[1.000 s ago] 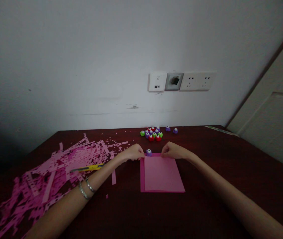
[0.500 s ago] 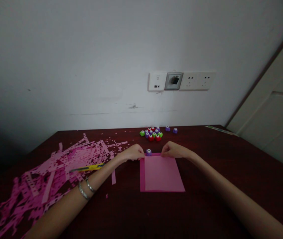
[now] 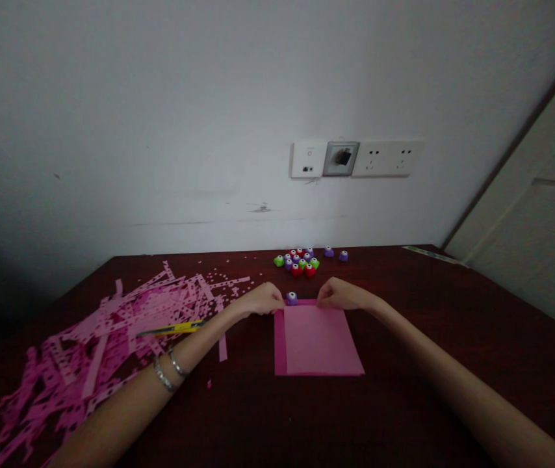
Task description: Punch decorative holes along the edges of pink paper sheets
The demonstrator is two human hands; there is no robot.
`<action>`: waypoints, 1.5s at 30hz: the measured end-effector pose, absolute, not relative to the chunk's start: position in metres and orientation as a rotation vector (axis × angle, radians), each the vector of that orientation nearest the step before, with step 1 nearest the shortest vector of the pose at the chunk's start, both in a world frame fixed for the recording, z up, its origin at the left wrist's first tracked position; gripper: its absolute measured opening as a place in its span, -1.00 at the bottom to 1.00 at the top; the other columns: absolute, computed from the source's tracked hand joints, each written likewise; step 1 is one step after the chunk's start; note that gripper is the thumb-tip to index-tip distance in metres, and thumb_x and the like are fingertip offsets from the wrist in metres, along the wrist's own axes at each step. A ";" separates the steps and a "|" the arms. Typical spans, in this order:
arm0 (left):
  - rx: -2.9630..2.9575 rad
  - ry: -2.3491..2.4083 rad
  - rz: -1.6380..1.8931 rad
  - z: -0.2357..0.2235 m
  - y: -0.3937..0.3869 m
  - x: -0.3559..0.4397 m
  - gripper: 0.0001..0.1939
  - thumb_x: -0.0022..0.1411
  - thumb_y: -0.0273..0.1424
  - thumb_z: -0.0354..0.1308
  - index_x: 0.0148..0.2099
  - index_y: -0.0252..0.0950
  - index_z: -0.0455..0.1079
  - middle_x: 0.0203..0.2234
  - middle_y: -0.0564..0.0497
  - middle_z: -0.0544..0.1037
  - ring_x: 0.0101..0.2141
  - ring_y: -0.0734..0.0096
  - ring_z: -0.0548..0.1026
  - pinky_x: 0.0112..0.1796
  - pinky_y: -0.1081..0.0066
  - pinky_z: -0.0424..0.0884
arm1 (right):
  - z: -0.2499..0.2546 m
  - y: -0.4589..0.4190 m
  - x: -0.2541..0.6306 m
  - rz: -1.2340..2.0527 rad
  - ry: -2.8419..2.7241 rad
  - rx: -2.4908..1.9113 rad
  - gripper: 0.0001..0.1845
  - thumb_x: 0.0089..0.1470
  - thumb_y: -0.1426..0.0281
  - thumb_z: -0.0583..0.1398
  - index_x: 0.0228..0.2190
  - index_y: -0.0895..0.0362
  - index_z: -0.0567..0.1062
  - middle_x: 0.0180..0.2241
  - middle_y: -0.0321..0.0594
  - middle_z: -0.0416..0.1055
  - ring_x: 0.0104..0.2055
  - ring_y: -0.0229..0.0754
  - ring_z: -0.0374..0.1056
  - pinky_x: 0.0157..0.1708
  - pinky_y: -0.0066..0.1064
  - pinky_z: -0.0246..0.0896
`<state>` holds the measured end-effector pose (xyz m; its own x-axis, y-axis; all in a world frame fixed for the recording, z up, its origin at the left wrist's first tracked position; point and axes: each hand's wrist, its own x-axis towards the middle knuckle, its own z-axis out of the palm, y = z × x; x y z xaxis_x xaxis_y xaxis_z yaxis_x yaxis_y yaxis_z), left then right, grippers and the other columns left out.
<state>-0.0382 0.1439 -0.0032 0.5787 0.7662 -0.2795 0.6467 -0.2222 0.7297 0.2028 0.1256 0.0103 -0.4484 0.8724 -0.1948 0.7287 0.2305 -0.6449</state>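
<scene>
Two square sheets of paper lie stacked in front of me: a light pink sheet over a darker pink sheet, whose left and top margins show. With its fingers pinched, my left hand holds the top left corner of the papers. My right hand pinches their top edge near the right corner. Between the hands, a purple craft punch with a white top sits at the far edge of the sheets. Whether each hand grips one sheet or both is hidden by the fingers.
Several red, green and purple craft punches cluster near the wall, two purple ones apart. Punched pink paper scraps cover the table's left side, with a yellow cutter knife on them. Wall sockets are above; a thin strip lies back right.
The light pink sheet has slid very slightly to the right over the darker one. Both hands keep nearly the same place and pinch.
</scene>
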 end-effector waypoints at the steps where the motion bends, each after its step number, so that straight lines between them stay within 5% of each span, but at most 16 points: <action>1: 1.946 1.131 0.174 -0.003 0.144 -0.038 -0.77 0.00 -0.31 0.03 -0.58 -0.34 0.29 -0.77 0.16 0.23 -0.75 0.65 0.12 -0.71 0.56 0.00 | 0.010 0.126 0.203 1.017 -2.292 -1.519 -0.73 -0.21 0.39 0.11 -0.52 0.26 0.57 -0.58 -0.23 0.43 -0.55 -0.29 0.24 -0.54 -0.50 0.10; 45: 1.921 1.132 0.223 -0.009 0.149 -0.039 -0.75 0.02 -0.25 0.03 -0.48 -0.36 0.35 -0.74 0.14 0.26 -0.74 0.62 0.16 -0.71 0.55 0.03 | 0.014 0.126 0.205 1.042 -2.274 -1.504 -0.73 -0.20 0.39 0.11 -0.51 0.27 0.57 -0.54 -0.20 0.46 -0.52 -0.26 0.27 -0.51 -0.48 0.11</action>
<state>-0.0394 0.1489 -0.0086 0.5702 0.7799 -0.2581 0.6241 -0.2070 0.7535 0.2053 0.1262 0.0137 -0.4509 0.8718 -0.1915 0.7142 0.2237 -0.6632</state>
